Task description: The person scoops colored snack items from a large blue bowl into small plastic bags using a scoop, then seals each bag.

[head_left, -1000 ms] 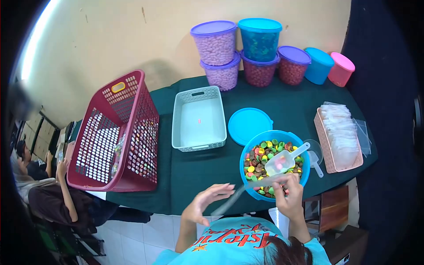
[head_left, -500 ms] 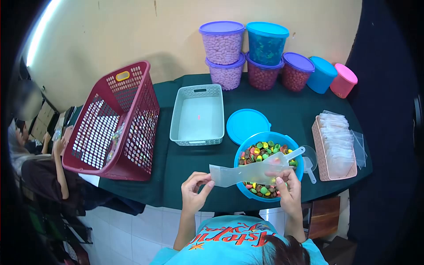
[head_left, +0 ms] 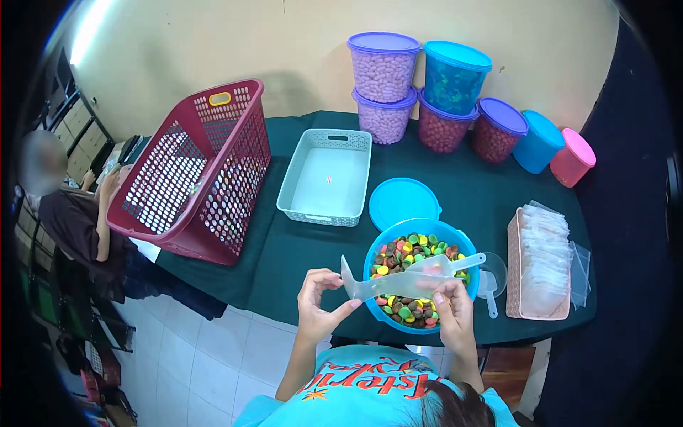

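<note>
A clear plastic bag [head_left: 388,287] stretches sideways between my hands, above the near part of a blue tub [head_left: 373,313] of multicoloured candies [head_left: 405,250]. At its left end, where a flap stands bent up, my left hand [head_left: 316,302] holds it between thumb and fingers. My right hand [head_left: 456,313] pinches the opposite end over the tub's right side. Behind the bag, a translucent scoop [head_left: 464,262] rests on the candies, its handle reaching over the rim. The bag looks flat, and I see no candies in it.
A pink basket [head_left: 514,285] of plastic bags stands right, beside another scoop [head_left: 491,302]. A blue lid [head_left: 404,204], pale green basket [head_left: 324,181] and maroon laundry basket [head_left: 245,171] sit leftward. Lidded tubs [head_left: 448,82] line the wall. Another person [head_left: 78,220] is far left.
The bag's left end has gone from lying flat to a flap bent upward at my left fingers. The view has shifted slightly; both hands still hold the bag.
</note>
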`<control>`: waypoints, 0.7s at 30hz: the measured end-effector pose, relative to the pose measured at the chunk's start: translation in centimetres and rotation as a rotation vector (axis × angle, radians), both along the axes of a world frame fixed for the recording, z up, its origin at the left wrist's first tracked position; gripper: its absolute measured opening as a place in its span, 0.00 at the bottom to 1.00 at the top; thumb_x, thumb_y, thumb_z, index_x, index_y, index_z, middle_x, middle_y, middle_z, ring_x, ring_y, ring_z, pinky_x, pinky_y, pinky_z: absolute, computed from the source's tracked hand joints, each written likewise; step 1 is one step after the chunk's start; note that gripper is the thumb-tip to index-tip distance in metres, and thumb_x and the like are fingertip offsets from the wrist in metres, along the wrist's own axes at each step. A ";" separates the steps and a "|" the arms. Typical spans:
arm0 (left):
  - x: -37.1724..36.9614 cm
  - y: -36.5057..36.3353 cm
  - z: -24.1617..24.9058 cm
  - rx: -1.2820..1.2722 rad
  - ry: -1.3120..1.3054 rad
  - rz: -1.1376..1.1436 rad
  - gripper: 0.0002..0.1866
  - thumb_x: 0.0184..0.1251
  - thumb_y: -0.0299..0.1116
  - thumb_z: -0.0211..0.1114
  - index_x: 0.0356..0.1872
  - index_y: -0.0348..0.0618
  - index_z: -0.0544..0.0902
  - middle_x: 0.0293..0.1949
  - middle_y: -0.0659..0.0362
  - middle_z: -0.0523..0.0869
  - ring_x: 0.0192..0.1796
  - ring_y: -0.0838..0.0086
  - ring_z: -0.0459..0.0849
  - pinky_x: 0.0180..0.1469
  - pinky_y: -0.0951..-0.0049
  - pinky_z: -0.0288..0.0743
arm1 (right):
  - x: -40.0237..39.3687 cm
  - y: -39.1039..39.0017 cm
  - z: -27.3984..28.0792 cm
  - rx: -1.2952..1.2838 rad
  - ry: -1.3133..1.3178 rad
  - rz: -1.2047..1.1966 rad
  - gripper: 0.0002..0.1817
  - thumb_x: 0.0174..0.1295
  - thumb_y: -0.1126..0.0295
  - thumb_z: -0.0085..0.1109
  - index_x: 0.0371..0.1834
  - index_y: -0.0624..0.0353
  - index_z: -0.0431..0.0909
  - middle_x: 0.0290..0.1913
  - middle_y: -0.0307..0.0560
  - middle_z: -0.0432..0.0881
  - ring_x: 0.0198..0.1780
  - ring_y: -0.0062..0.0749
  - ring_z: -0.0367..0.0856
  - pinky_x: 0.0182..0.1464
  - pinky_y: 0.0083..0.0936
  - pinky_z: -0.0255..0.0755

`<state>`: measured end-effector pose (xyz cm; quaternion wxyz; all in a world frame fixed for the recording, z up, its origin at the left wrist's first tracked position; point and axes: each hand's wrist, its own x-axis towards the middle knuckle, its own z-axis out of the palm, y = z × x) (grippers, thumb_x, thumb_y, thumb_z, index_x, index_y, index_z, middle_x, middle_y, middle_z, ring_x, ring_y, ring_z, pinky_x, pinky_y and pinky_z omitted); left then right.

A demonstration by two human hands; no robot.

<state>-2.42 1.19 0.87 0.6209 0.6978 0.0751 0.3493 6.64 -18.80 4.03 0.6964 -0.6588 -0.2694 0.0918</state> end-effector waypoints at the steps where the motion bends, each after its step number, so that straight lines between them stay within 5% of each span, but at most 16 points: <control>1: 0.0 -0.2 -0.1 0.002 0.001 0.009 0.24 0.38 0.22 0.73 0.40 0.39 0.72 0.38 0.59 0.72 0.41 0.77 0.74 0.45 0.76 0.68 | 0.1 0.0 0.0 0.011 -0.001 0.006 0.03 0.60 0.74 0.45 0.33 0.63 0.65 0.42 0.53 0.80 0.36 0.23 0.74 0.44 0.24 0.67; 10: 0.0 -0.9 -0.2 0.062 0.061 0.235 0.25 0.36 0.26 0.76 0.35 0.44 0.69 0.30 0.64 0.73 0.36 0.80 0.71 0.41 0.79 0.64 | 1.5 -0.3 -0.2 -0.080 -0.047 0.091 0.03 0.61 0.74 0.43 0.34 0.61 0.65 0.43 0.53 0.79 0.44 0.24 0.73 0.51 0.25 0.64; 16: 0.1 -0.1 -0.3 0.080 0.025 0.198 0.18 0.41 0.26 0.73 0.30 0.42 0.72 0.30 0.61 0.76 0.33 0.81 0.74 0.36 0.80 0.66 | 2.1 0.2 0.2 -0.125 -0.087 0.090 0.02 0.61 0.75 0.43 0.34 0.62 0.65 0.42 0.52 0.79 0.41 0.22 0.73 0.48 0.24 0.65; 21: 0.4 1.6 -0.2 -0.091 -0.020 -0.056 0.13 0.43 0.23 0.72 0.22 0.42 0.72 0.23 0.61 0.77 0.28 0.80 0.76 0.31 0.80 0.69 | 2.6 0.6 1.1 -0.078 -0.053 0.074 0.02 0.61 0.75 0.44 0.32 0.62 0.65 0.41 0.52 0.79 0.41 0.23 0.73 0.48 0.24 0.66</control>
